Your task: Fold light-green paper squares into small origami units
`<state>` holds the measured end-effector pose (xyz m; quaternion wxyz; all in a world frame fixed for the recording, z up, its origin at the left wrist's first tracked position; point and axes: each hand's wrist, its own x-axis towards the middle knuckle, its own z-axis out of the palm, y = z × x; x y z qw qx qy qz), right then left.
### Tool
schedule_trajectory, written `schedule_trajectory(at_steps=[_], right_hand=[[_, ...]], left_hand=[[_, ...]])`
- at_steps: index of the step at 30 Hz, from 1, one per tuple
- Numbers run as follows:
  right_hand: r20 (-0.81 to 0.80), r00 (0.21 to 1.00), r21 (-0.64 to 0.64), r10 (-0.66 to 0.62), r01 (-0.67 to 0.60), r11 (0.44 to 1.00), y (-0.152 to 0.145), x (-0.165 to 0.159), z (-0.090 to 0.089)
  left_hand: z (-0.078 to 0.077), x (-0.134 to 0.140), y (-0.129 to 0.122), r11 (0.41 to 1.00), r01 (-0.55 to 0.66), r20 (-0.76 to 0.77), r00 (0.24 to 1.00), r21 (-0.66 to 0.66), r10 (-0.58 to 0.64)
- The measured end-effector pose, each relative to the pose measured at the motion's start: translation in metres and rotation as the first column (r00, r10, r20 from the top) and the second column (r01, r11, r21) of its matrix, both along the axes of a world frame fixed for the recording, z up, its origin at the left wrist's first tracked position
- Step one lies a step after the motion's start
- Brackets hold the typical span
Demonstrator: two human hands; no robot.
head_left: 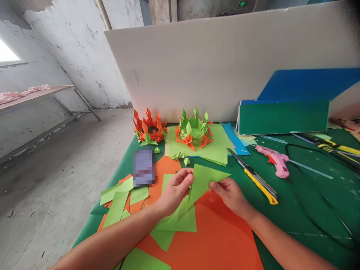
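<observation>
A light green sheet of paper folded into a triangle (206,182) is held up between my two hands. My left hand (178,187) pinches its left edge between thumb and fingers. On the right side, my right hand (229,193) grips the lower edge with the thumb in front. Beneath the hands lie flat green paper (182,219) and a large orange sheet (219,236). Just beyond are small folded green paper pieces (180,155). Farther back stand an orange folded-paper crown (149,125) and a green one with orange flowers (194,127).
A yellow utility knife (255,180) and a pink glue gun (275,159) with its cord lie to the right. A blurred-out phone-like object (143,168) and loose paper pieces (116,206) are at left. A white board (197,71) and a green panel (284,118) stand behind.
</observation>
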<state>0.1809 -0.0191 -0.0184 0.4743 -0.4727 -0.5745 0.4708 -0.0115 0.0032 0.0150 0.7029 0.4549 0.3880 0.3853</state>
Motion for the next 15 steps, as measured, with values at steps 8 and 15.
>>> schedule_trajectory(at_steps=[8,15], right_hand=[[-0.013,0.999,0.004,-0.043,0.043,0.999,0.0005,-0.0022,0.0028],[-0.043,0.998,-0.006,-0.051,0.050,0.999,0.0003,0.0013,-0.0009]], left_hand=[[0.0016,0.0018,-0.0032,0.991,0.126,0.173,0.978,-0.046,-0.117],[0.0013,0.0019,-0.0045,0.989,0.132,0.202,0.972,-0.064,-0.117]])
